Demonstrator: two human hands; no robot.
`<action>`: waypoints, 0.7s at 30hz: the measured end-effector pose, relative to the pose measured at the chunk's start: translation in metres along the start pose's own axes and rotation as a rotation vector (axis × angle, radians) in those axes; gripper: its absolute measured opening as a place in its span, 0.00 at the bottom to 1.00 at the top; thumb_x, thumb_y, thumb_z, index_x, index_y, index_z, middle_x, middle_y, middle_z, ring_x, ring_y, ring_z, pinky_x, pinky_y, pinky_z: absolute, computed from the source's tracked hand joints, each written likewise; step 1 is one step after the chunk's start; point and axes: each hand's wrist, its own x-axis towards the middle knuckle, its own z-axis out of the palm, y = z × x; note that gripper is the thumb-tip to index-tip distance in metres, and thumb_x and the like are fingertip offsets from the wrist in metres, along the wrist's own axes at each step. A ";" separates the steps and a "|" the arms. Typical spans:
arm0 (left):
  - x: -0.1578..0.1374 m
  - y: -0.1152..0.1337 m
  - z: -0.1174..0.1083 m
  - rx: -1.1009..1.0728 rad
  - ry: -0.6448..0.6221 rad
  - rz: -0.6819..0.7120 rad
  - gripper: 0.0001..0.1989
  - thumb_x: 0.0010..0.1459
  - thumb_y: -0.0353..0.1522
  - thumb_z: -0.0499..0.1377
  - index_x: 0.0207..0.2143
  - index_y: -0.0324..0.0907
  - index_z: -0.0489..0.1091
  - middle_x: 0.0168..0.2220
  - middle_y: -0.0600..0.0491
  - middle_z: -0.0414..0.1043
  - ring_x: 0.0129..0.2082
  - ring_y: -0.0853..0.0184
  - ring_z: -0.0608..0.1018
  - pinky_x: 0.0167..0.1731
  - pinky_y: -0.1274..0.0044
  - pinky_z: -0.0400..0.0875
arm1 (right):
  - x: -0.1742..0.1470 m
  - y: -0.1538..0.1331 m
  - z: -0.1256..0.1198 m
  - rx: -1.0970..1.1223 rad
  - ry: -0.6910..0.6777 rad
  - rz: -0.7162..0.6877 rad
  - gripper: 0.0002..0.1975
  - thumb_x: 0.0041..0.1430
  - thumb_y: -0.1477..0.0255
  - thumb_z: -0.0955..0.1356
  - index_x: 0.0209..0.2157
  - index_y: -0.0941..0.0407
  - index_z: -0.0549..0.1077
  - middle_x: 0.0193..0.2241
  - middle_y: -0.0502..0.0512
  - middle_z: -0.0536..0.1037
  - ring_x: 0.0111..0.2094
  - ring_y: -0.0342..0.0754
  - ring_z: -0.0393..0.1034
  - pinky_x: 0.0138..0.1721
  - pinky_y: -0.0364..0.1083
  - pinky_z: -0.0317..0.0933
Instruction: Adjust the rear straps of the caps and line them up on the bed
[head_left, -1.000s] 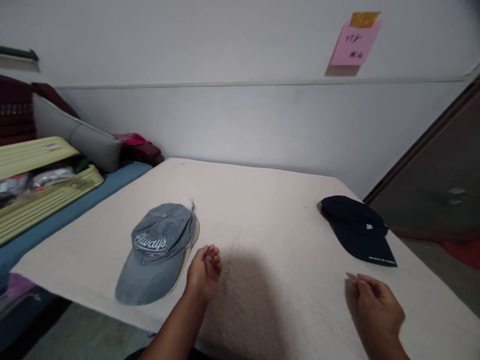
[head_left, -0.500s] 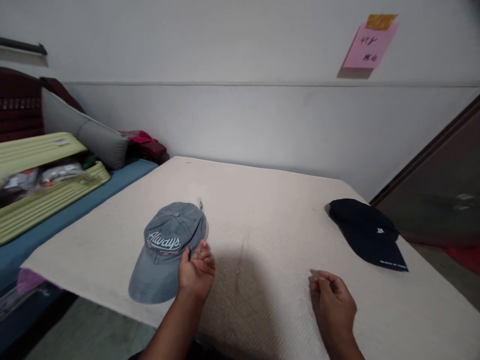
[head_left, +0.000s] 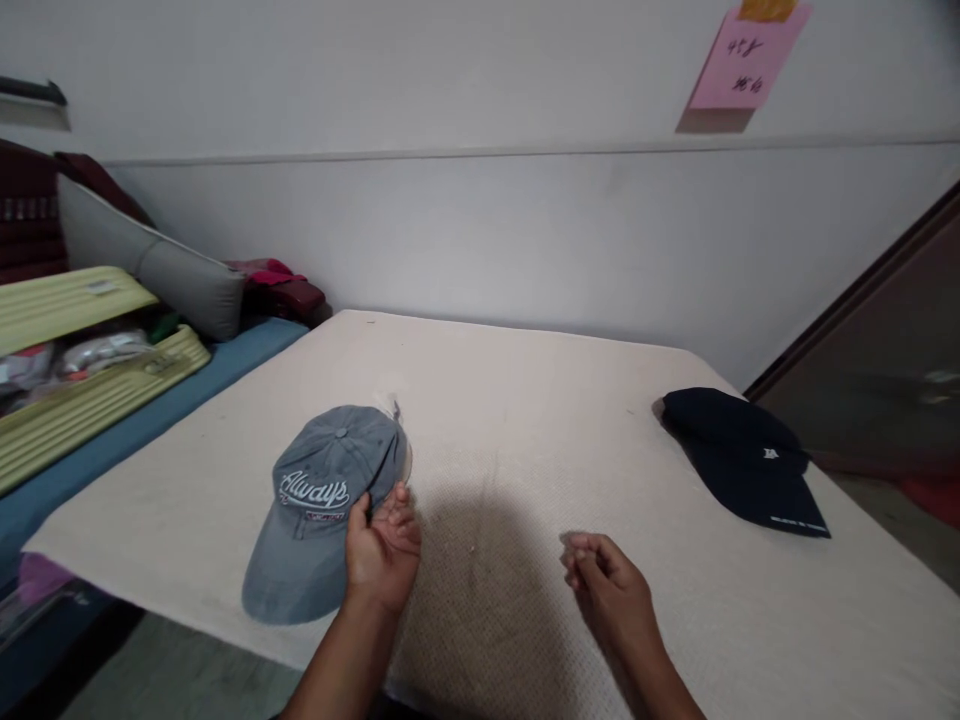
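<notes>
A grey-blue baseball cap (head_left: pixel 311 525) with white "Always" lettering lies crown up on the left of the table, brim toward the near edge. At its right side, my left hand (head_left: pixel 384 550) has the palm turned up and fingers curled, the thumb against the cap's lower edge. My right hand (head_left: pixel 611 580) is above the table to the right of the middle, its thumb and fingers pinched together. Whatever may be between those fingertips is too small to make out. A dark navy cap (head_left: pixel 739 455) with a small white emblem rests at the right, away from both hands.
The table (head_left: pixel 480 390) has a pale textured cover and meets a white wall (head_left: pixel 465 240). On the left are a grey cushion (head_left: pixel 187 285) and a yellow-green open case (head_left: pixel 97 415) on a blue surface. A pink note (head_left: pixel 746 65) hangs on the wall.
My right hand has moved left, closer to the middle of the table. My left hand stays at the grey-blue cap. The whole view has shifted slightly.
</notes>
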 end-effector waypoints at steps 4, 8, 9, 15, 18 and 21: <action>0.001 0.003 0.000 -0.064 -0.014 -0.038 0.16 0.65 0.31 0.41 0.36 0.34 0.66 0.21 0.56 0.66 0.12 0.79 0.66 0.10 0.88 0.61 | 0.000 0.000 0.004 -0.027 -0.040 -0.013 0.13 0.47 0.62 0.70 0.31 0.57 0.74 0.22 0.51 0.72 0.20 0.43 0.63 0.23 0.44 0.57; 0.005 0.007 -0.001 -0.091 -0.024 -0.013 0.16 0.65 0.27 0.39 0.37 0.34 0.66 0.21 0.56 0.67 0.11 0.80 0.67 0.10 0.90 0.60 | 0.000 0.000 0.007 -0.061 -0.081 -0.007 0.13 0.48 0.62 0.70 0.31 0.57 0.74 0.22 0.51 0.72 0.20 0.43 0.63 0.24 0.44 0.58; 0.005 0.007 -0.001 -0.077 -0.022 -0.005 0.16 0.64 0.26 0.39 0.37 0.34 0.66 0.21 0.56 0.67 0.11 0.80 0.67 0.09 0.90 0.59 | 0.000 0.000 0.008 -0.070 -0.090 -0.006 0.14 0.48 0.62 0.70 0.32 0.57 0.74 0.23 0.51 0.72 0.20 0.43 0.63 0.24 0.44 0.58; -0.003 0.003 0.007 0.231 -0.124 0.194 0.16 0.61 0.30 0.45 0.29 0.35 0.70 0.18 0.55 0.66 0.10 0.77 0.64 0.08 0.86 0.57 | 0.002 0.004 0.012 -0.133 -0.148 -0.028 0.12 0.53 0.64 0.66 0.34 0.57 0.72 0.21 0.49 0.69 0.21 0.43 0.62 0.23 0.43 0.55; -0.009 -0.007 0.009 0.398 -0.145 0.140 0.14 0.59 0.32 0.50 0.26 0.36 0.72 0.16 0.54 0.67 0.14 0.74 0.70 0.12 0.86 0.62 | 0.003 0.001 0.018 -0.119 -0.160 -0.019 0.10 0.51 0.65 0.67 0.32 0.57 0.72 0.20 0.48 0.68 0.20 0.42 0.61 0.22 0.42 0.54; -0.013 -0.027 0.005 0.544 -0.221 0.034 0.13 0.56 0.35 0.55 0.24 0.36 0.73 0.15 0.53 0.69 0.13 0.72 0.70 0.12 0.85 0.60 | 0.002 -0.007 0.026 -0.037 -0.219 0.027 0.13 0.49 0.62 0.70 0.31 0.58 0.73 0.21 0.50 0.70 0.21 0.44 0.64 0.24 0.43 0.57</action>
